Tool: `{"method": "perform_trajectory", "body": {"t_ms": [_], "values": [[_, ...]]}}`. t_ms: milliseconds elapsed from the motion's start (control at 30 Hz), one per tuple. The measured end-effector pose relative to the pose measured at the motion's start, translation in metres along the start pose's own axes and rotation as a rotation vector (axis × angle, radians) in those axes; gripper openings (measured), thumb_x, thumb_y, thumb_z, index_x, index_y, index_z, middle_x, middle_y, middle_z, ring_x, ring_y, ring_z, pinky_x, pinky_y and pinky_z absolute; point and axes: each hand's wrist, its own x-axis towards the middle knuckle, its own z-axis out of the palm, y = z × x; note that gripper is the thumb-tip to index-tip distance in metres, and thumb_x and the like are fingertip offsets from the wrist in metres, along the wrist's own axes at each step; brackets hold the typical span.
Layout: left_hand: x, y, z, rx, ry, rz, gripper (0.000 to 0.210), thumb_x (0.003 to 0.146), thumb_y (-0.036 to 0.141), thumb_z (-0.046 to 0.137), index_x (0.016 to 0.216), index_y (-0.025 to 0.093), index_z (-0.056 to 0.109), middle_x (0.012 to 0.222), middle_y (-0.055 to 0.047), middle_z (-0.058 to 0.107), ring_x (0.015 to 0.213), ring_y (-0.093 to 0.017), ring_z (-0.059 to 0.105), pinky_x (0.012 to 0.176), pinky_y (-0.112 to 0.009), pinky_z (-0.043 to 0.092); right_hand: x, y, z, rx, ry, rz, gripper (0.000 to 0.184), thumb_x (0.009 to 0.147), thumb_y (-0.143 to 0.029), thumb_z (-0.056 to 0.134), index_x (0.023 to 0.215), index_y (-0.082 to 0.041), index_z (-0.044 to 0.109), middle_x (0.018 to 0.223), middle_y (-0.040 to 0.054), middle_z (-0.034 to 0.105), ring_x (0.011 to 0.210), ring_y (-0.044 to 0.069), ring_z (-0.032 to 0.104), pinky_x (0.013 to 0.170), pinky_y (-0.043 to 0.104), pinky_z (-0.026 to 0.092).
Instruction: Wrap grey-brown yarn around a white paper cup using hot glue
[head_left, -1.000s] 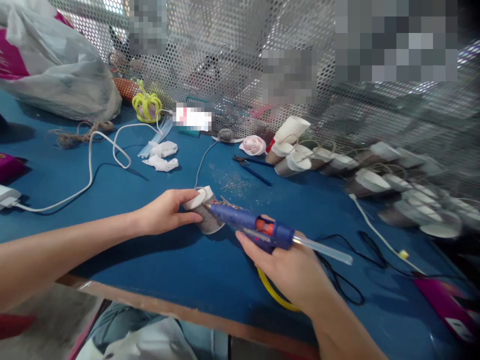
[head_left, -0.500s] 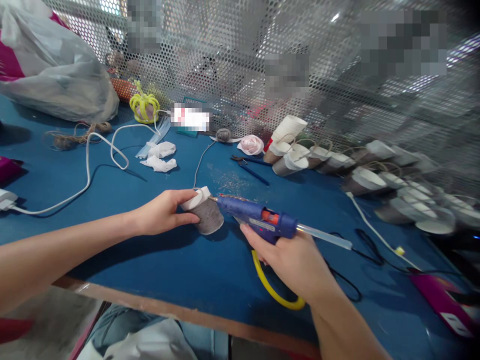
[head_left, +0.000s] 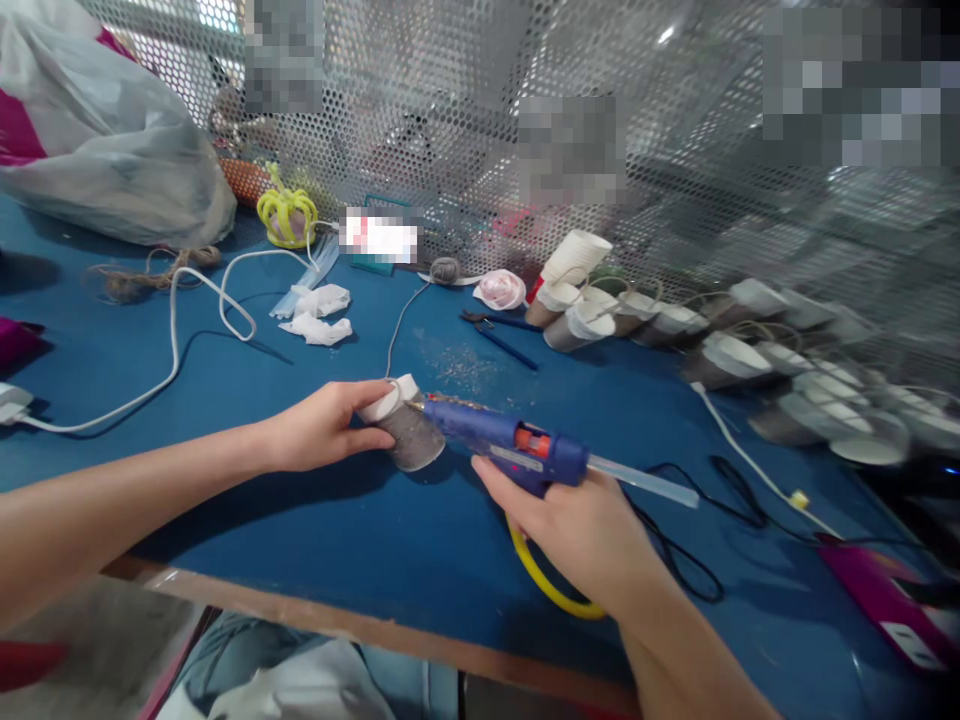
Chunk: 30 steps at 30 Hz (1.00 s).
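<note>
My left hand (head_left: 330, 425) grips a small paper cup (head_left: 416, 440) wrapped in grey cord, thumb and fingers closed at its white-lined end. The cup tilts on the blue table. A strand of grey cord (head_left: 395, 335) runs from it back to a small ball of cord (head_left: 445, 270). In my right hand (head_left: 585, 530) is a blue hot glue gun (head_left: 502, 440), a clear glue stick (head_left: 645, 482) poking out of its rear. Its nozzle is at the cup's white-lined end; whether they touch I cannot tell. Below the gun shows a yellow curved handle (head_left: 551, 580), partly hidden by my hand.
Blue-handled pliers (head_left: 502, 335) and a pink fabric rose (head_left: 501, 290) lie behind the cup. Several wrapped cups (head_left: 731, 360) stand at the right. White cable (head_left: 176, 330) crosses the left side, before a plastic bag (head_left: 127, 150). A perforated metal screen (head_left: 465, 130) borders the back.
The glue gun in my right hand has shifted slightly left, its nozzle now further over the cup's white-lined end. My left hand still holds the cup in nearly the same place.
</note>
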Motion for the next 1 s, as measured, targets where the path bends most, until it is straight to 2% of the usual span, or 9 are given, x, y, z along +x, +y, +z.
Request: {"method": "perform_trajectory", "body": {"t_ms": [333,533,633,700,800,1000], "values": [[-0.001,0.0,0.0,0.001,-0.015,0.008,0.021,0.078,0.028,0.052,0.092,0.013,0.053,0.086,-0.002,0.059,0.08,-0.013,0.053,0.072,-0.021,0.041,0.003,-0.002,-0.001,0.077,-0.046,0.072,0.023,0.075,-0.03,0.048,0.081,-0.022,0.068,0.049,0.0023,0.06,0.052,0.018,0.057,0.052,0.028,0.043],[-0.001,0.001,0.001,0.008,-0.033,-0.017,0.024,0.078,0.03,0.052,0.094,0.012,0.053,0.086,-0.003,0.06,0.079,-0.015,0.053,0.071,-0.022,0.041,0.012,-0.008,-0.004,0.165,-0.125,0.231,0.029,0.078,-0.028,0.043,0.066,-0.017,0.067,0.041,0.0011,0.056,0.037,0.013,0.05,0.041,0.025,0.04],[-0.001,0.002,0.0,0.001,-0.045,-0.04,0.024,0.078,0.03,0.051,0.095,0.012,0.053,0.085,-0.003,0.06,0.078,-0.015,0.052,0.07,-0.023,0.041,0.013,-0.011,-0.007,0.172,-0.176,0.176,0.026,0.076,-0.025,0.044,0.065,-0.018,0.067,0.04,0.0004,0.055,0.036,0.013,0.049,0.04,0.025,0.04],[-0.001,0.002,0.0,-0.007,-0.049,-0.041,0.024,0.078,0.029,0.051,0.096,0.012,0.053,0.086,-0.003,0.06,0.079,-0.015,0.052,0.071,-0.024,0.041,0.013,-0.013,-0.009,0.165,-0.174,0.181,0.025,0.075,-0.025,0.045,0.065,-0.017,0.067,0.042,0.0015,0.057,0.038,0.014,0.051,0.041,0.025,0.041],[-0.002,0.003,0.0,-0.016,-0.051,-0.041,0.027,0.078,0.029,0.051,0.098,0.011,0.053,0.088,-0.004,0.06,0.08,-0.015,0.052,0.072,-0.023,0.041,0.014,-0.014,-0.009,0.196,-0.138,0.271,0.025,0.075,-0.027,0.047,0.059,-0.017,0.064,0.043,0.0023,0.057,0.039,0.014,0.052,0.042,0.026,0.042],[-0.002,0.003,0.0,-0.016,-0.061,-0.058,0.026,0.079,0.03,0.051,0.097,0.01,0.053,0.086,-0.004,0.06,0.079,-0.015,0.052,0.071,-0.023,0.042,0.011,-0.013,-0.001,0.362,-0.127,0.389,0.028,0.076,-0.028,0.047,0.051,-0.02,0.055,0.036,-0.0015,0.052,0.033,0.012,0.049,0.037,0.023,0.04]]}}
